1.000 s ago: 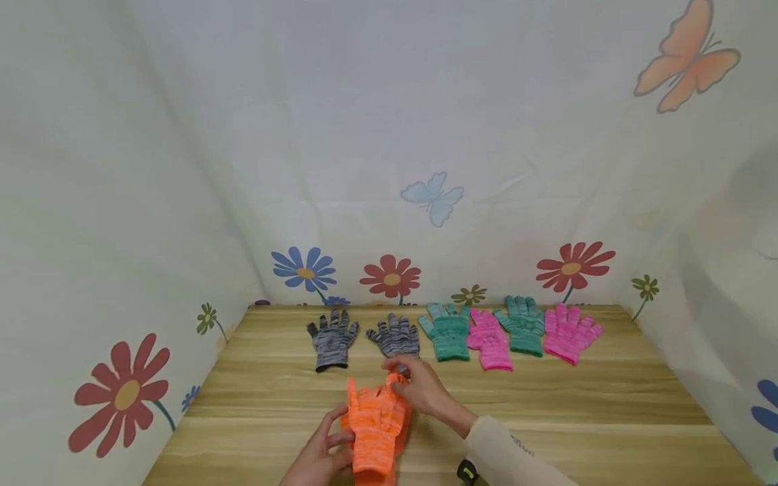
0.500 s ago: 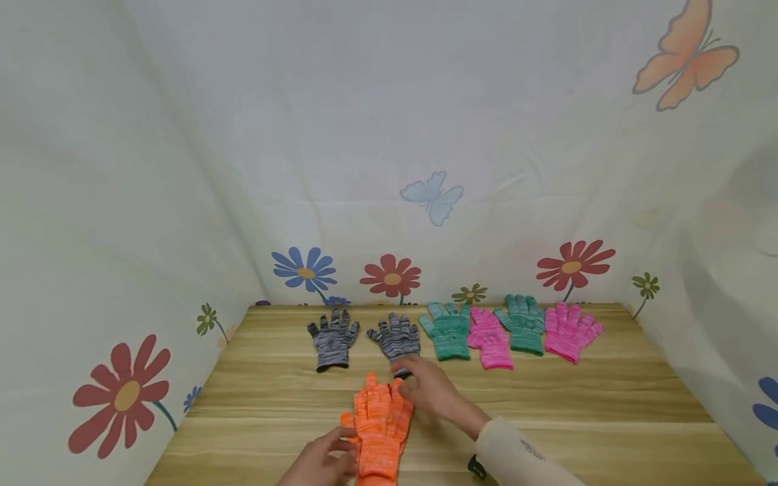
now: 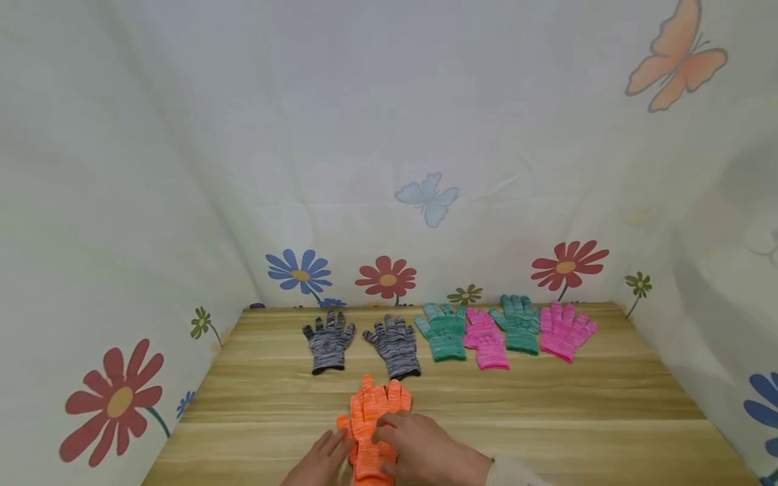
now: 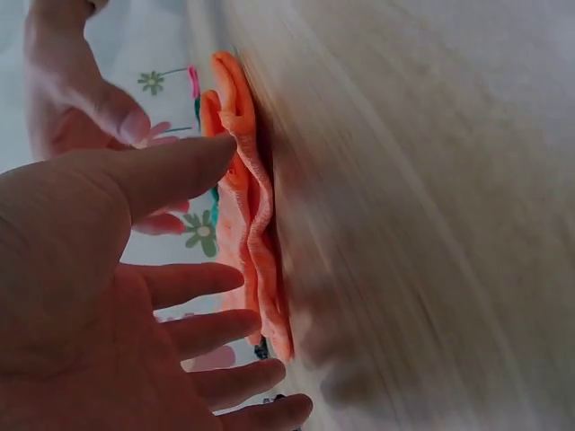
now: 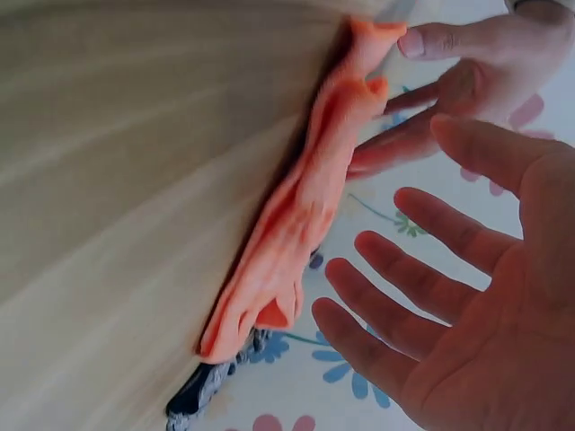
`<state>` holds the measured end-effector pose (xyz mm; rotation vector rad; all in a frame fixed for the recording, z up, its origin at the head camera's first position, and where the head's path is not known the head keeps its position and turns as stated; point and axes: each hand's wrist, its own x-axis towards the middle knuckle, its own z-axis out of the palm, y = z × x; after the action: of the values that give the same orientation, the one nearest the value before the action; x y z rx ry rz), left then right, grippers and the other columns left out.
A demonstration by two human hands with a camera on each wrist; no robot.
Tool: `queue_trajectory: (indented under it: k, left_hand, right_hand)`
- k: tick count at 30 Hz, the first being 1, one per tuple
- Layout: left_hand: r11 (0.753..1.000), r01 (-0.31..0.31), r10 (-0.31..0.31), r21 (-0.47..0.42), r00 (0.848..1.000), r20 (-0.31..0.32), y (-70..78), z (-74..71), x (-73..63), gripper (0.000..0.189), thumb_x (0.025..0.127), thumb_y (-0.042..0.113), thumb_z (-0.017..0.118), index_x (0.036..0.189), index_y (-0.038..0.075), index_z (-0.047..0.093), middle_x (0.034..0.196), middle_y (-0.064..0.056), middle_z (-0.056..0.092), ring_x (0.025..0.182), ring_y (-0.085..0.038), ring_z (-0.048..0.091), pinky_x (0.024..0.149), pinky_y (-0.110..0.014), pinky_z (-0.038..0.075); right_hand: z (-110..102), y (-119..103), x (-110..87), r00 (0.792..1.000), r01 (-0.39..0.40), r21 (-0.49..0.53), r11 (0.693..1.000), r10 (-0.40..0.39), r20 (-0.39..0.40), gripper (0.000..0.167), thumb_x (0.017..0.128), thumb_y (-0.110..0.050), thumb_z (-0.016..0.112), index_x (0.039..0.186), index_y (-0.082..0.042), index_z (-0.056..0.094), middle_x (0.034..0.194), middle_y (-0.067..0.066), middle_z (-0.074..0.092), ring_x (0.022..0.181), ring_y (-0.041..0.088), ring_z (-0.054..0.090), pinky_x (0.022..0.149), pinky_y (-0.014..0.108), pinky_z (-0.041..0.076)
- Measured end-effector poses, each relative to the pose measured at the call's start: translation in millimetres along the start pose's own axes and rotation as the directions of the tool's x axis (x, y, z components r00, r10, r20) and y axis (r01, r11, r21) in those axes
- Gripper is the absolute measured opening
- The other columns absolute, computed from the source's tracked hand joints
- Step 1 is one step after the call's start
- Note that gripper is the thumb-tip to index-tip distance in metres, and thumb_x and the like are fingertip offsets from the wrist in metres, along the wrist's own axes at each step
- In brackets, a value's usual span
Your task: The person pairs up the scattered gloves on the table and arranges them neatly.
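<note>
Two orange knit gloves (image 3: 372,412) lie one on top of the other near the front of the table, fingers pointing away from me. Seen edge-on in the left wrist view, the orange gloves (image 4: 243,206) form two thin layers on the wood. My left hand (image 3: 322,461) is beside their left edge, and its fingers (image 4: 211,332) are spread and fairly straight. Over the right side of the upper glove hovers my right hand (image 3: 422,447). The right wrist view shows that right hand (image 5: 476,287) with extended fingers, apart from the orange gloves (image 5: 296,215), holding nothing.
Along the back of the wooden table (image 3: 547,425) lie a grey glove (image 3: 329,344), another grey glove (image 3: 396,347), a green glove (image 3: 446,334), a pink glove (image 3: 488,341), a second green glove (image 3: 519,325) and a second pink glove (image 3: 566,332). A flowered cloth (image 3: 340,135) encloses the table.
The upper orange glove has come down flat onto the lower one. My right hand has let go of its fingertips and moved toward me, uncovering the grey glove behind.
</note>
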<state>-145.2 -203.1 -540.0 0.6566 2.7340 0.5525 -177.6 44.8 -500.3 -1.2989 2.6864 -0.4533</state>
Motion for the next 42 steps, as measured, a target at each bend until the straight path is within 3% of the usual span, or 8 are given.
queue_trajectory:
  k: [2, 4, 9, 14, 19, 30, 36, 42]
  left_hand:
    - [0.999, -0.031, 0.030, 0.026, 0.999, 0.034, -2.7, -0.7, 0.5, 0.075, 0.091, 0.054, 0.062, 0.140, -0.001, 0.049, 0.145, -0.028, 0.046, 0.131, -0.055, 0.041, 0.099, -0.065, 0.041]
    - [0.999, -0.024, 0.021, 0.046, 0.998, 0.064, -3.7, -1.4, 1.3, 0.080, 0.088, 0.061, 0.060, 0.142, 0.003, 0.049, 0.147, -0.026, 0.045, 0.132, -0.053, 0.041, 0.100, -0.065, 0.041]
    - [0.998, 0.049, -0.054, 0.037, 0.991, 0.125, -3.8, -1.6, 4.9, 0.083, 0.084, 0.068, 0.059, 0.145, 0.012, 0.048, 0.153, -0.018, 0.041, 0.138, -0.049, 0.037, 0.101, -0.069, 0.038]
    - [0.994, 0.075, -0.086, 0.078, 0.986, 0.140, -3.1, -2.1, 5.7, 0.085, 0.083, 0.071, 0.057, 0.146, 0.014, 0.047, 0.156, -0.014, 0.038, 0.141, -0.045, 0.035, 0.102, -0.069, 0.036]
    - [0.990, 0.081, -0.098, 0.113, 0.984, 0.150, -2.1, -3.8, 5.7, 0.087, 0.082, 0.073, 0.056, 0.148, 0.016, 0.046, 0.158, -0.011, 0.036, 0.142, -0.043, 0.035, 0.103, -0.069, 0.036]
    - [0.988, 0.112, -0.127, 0.102, 0.979, 0.162, -4.0, 1.4, 7.5, 0.087, 0.081, 0.074, 0.057, 0.148, 0.019, 0.046, 0.159, -0.007, 0.035, 0.144, -0.041, 0.033, 0.104, -0.070, 0.034]
    - [0.985, 0.125, -0.143, 0.116, 0.976, 0.163, -4.1, 2.4, 6.9, 0.087, 0.081, 0.076, 0.053, 0.146, 0.019, 0.047, 0.157, -0.006, 0.038, 0.143, -0.040, 0.035, 0.104, -0.069, 0.035]
    - [0.983, 0.130, -0.150, 0.129, 0.974, 0.167, -3.6, 2.5, 8.9, 0.086, 0.082, 0.077, 0.052, 0.146, 0.020, 0.048, 0.157, -0.005, 0.039, 0.143, -0.039, 0.036, 0.104, -0.069, 0.035]
  right_hand:
    - [4, -2, -1.8, 0.999, 0.027, -0.017, 0.999, -0.027, 0.030, 0.033, 0.089, -0.042, 0.070, 0.119, -0.028, 0.067, 0.127, -0.008, 0.061, 0.111, 0.011, 0.061, 0.080, 0.029, 0.056]
    - [7, -2, -2.1, 0.997, 0.049, -0.028, 0.998, -0.048, 0.053, 0.034, 0.089, -0.045, 0.069, 0.119, -0.028, 0.067, 0.128, -0.007, 0.061, 0.113, 0.012, 0.061, 0.080, 0.028, 0.055]
    - [15, -2, -0.7, 0.994, 0.068, -0.038, 0.997, -0.064, 0.089, 0.036, 0.089, -0.054, 0.065, 0.114, -0.028, 0.069, 0.123, -0.008, 0.063, 0.106, 0.008, 0.061, 0.077, 0.024, 0.054]
    - [22, -4, 0.7, 0.992, 0.107, -0.117, 0.987, -0.098, 0.073, 0.034, 0.091, -0.054, 0.061, 0.111, -0.028, 0.070, 0.119, -0.009, 0.064, 0.101, 0.006, 0.061, 0.073, 0.020, 0.051]
    - [27, -6, 2.4, 0.995, 0.097, -0.197, 0.976, -0.091, 0.039, 0.025, 0.092, -0.049, 0.064, 0.105, -0.029, 0.070, 0.115, -0.011, 0.065, 0.098, 0.005, 0.059, 0.067, 0.018, 0.048]
    - [32, -8, 4.3, 0.999, 0.040, -0.180, 0.983, -0.033, 0.041, 0.008, 0.088, -0.032, 0.073, 0.094, -0.029, 0.069, 0.111, -0.013, 0.064, 0.091, 0.003, 0.056, 0.059, 0.017, 0.043]
    - [33, -8, 3.5, 0.996, 0.084, -0.180, 0.980, -0.086, 0.000, 0.007, 0.089, -0.026, 0.072, 0.096, -0.026, 0.071, 0.104, -0.012, 0.066, 0.087, 0.001, 0.058, 0.063, 0.015, 0.046]
    - [26, -9, 1.7, 0.992, 0.124, -0.082, 0.989, -0.124, 0.002, 0.005, 0.091, -0.018, 0.069, 0.093, -0.023, 0.068, 0.086, -0.014, 0.062, 0.071, -0.005, 0.052, 0.058, 0.011, 0.040]
